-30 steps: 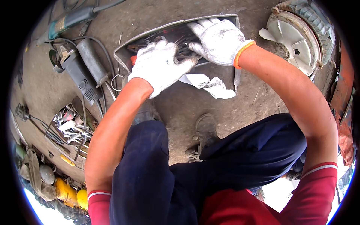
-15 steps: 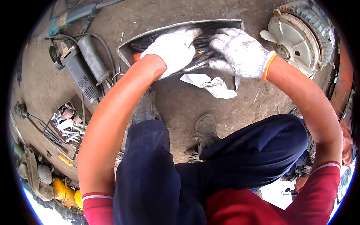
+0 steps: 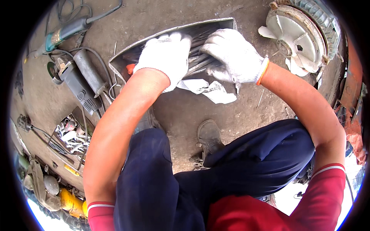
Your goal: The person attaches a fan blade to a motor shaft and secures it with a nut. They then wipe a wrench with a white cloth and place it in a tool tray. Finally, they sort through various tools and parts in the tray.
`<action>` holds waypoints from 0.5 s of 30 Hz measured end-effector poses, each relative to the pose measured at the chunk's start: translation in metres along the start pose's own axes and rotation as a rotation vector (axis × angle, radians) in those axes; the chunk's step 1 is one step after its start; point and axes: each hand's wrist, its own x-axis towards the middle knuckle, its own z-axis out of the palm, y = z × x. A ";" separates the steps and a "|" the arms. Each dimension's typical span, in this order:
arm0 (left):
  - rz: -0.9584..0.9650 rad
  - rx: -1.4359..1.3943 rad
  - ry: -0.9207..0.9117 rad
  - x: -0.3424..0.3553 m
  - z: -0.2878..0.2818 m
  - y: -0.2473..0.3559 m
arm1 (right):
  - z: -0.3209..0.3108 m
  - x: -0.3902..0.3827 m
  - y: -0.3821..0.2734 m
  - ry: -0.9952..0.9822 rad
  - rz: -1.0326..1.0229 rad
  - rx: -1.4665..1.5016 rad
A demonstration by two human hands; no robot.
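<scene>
A shallow metal box (image 3: 233,24) lies across the upper middle, full of thin metal rods and bits (image 3: 198,57), with a small red object (image 3: 130,69) at its left end. My left hand (image 3: 163,57), in a white glove, has its fingers curled down into the left part of the box. My right hand (image 3: 235,56), gloved alike, curls over the contents at the right part, thumb low by the front edge. Whatever either set of fingers grips is hidden. Crumpled white paper (image 3: 216,92) lies just in front of the box.
At left lie an angle grinder (image 3: 79,88), a metal cylinder (image 3: 86,67), a teal power tool (image 3: 61,36), cables and a container of small fittings (image 3: 71,136). A fan housing (image 3: 298,40) is at upper right, rusty metal (image 3: 350,96) at far right. My knees fill the lower middle.
My right hand has drawn toward me from the box's back right, its fingers now more curled. My left hand has turned back-up with fingers curled in. The view has shifted slightly.
</scene>
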 end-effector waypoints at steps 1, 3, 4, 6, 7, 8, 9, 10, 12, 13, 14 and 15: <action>0.086 -0.100 0.102 0.005 0.009 -0.003 | 0.001 0.000 0.001 0.030 -0.013 0.013; 0.019 -0.295 0.033 0.019 0.018 -0.007 | 0.005 0.005 -0.001 0.087 -0.036 0.050; -0.013 -0.395 -0.001 0.023 0.023 -0.007 | 0.005 0.006 -0.001 0.055 -0.028 0.058; -0.090 -0.408 -0.100 0.032 0.013 0.004 | 0.003 0.004 0.001 -0.016 0.000 0.063; -0.126 -0.407 -0.200 0.036 0.007 0.007 | 0.003 0.001 0.001 -0.011 -0.001 0.063; -0.164 -0.400 -0.292 0.040 -0.003 0.007 | 0.003 -0.001 0.000 -0.001 -0.007 0.057; -0.173 -0.417 -0.318 0.039 -0.008 0.006 | 0.002 -0.002 0.001 0.009 -0.013 0.052; -0.181 -0.443 -0.219 0.039 0.007 -0.003 | -0.001 0.000 0.004 0.040 -0.030 0.053; -0.313 -0.771 -0.278 0.036 0.013 -0.013 | -0.003 0.001 0.005 0.094 -0.056 0.065; -0.308 -0.884 -0.372 0.034 0.014 -0.023 | -0.003 0.002 0.006 0.103 -0.064 0.063; -0.358 -0.913 -0.428 0.029 0.007 -0.024 | -0.001 0.002 0.006 0.110 -0.070 0.064; -0.308 -0.858 -0.398 0.026 0.005 -0.026 | 0.000 0.001 0.006 0.117 -0.076 0.066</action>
